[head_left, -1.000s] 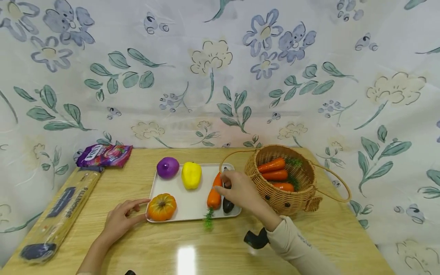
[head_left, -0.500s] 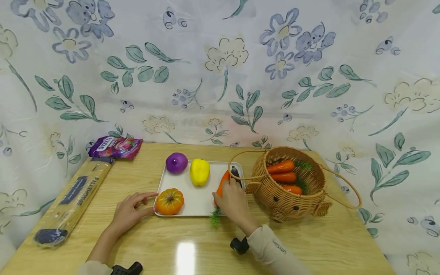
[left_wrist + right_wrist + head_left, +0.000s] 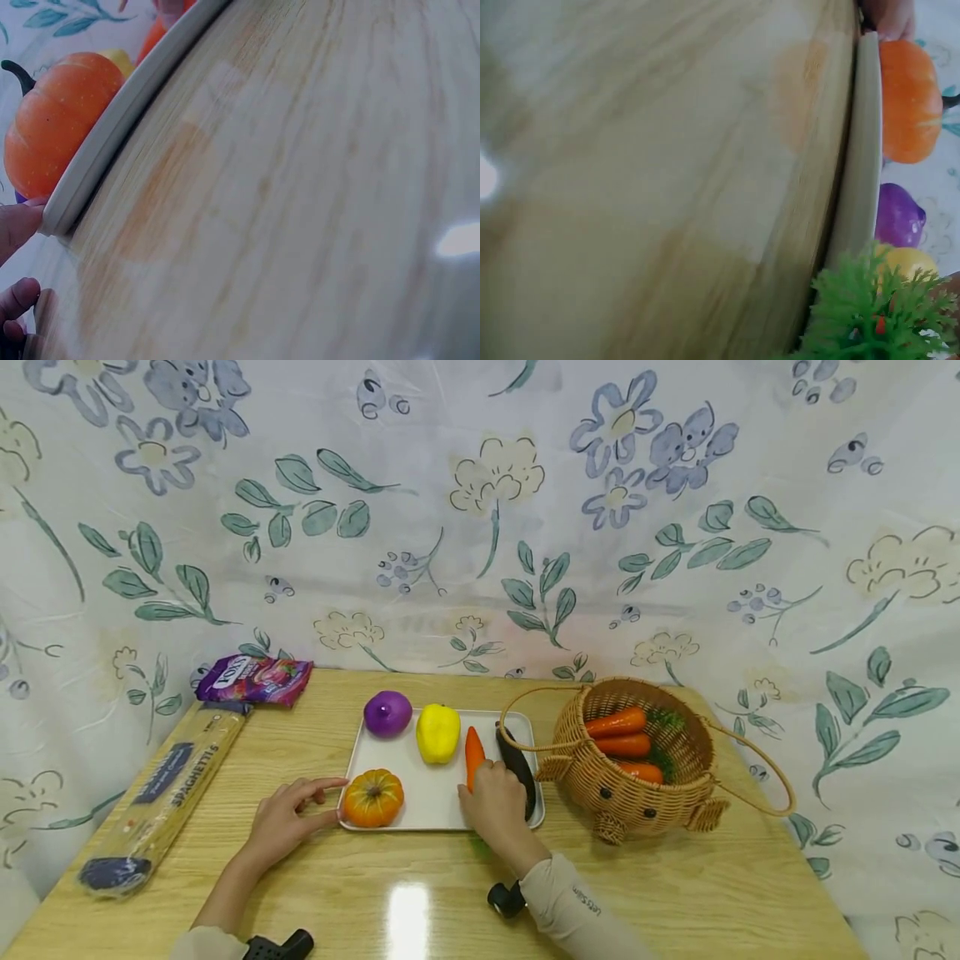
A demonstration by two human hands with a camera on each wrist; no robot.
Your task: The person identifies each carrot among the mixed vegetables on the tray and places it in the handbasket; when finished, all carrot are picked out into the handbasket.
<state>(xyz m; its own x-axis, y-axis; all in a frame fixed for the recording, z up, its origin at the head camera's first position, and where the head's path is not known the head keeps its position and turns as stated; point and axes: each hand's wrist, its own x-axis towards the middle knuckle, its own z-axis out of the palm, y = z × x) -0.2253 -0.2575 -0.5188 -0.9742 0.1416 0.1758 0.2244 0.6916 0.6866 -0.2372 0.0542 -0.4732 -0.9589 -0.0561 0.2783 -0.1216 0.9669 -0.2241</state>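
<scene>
My right hand (image 3: 493, 802) grips an orange carrot (image 3: 474, 747) on the right part of a white tray (image 3: 420, 814). The carrot's tip shows beyond the knuckles and its middle is hidden; its green top (image 3: 862, 307) hangs over the tray's near edge in the right wrist view. Just right of this hand lies a dark eggplant (image 3: 516, 764). My left hand (image 3: 285, 818) rests at the tray's left edge, thumb and forefinger touching it beside a small orange pumpkin (image 3: 372, 797). A purple onion (image 3: 387, 713) and a yellow bell pepper (image 3: 438, 734) sit at the tray's back.
A wicker basket (image 3: 577, 777) with several carrots stands right of the tray, one handle loop reaching over the tray's corner. At the left lie a spaghetti packet (image 3: 168, 802) and a purple candy bag (image 3: 255, 680). A floral curtain (image 3: 450, 527) hangs behind the table (image 3: 315, 893).
My right hand has moved from above the eggplant down and left onto the carrot. Carrot and eggplant now lie further apart, the carrot shifted left. The left hand stays at the tray's edge.
</scene>
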